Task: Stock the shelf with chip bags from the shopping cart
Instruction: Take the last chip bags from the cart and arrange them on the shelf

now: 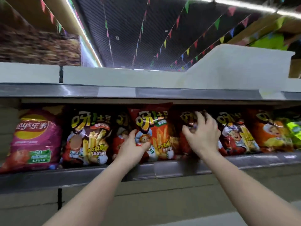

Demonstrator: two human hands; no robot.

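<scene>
My left hand grips red chip bag by lower left edge; bag upright on shelf, tilted; right hand clawed on dark bag just beside, nearer gap

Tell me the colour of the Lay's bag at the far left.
Lay's bag: pink-magenta, with a yellow and red logo; head view.

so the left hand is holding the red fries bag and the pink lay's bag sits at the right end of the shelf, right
Not quite. In the head view the left hand does hold the red fries bag, but the pink Lay's bag sits at the left end of the shelf, not the right.
</scene>
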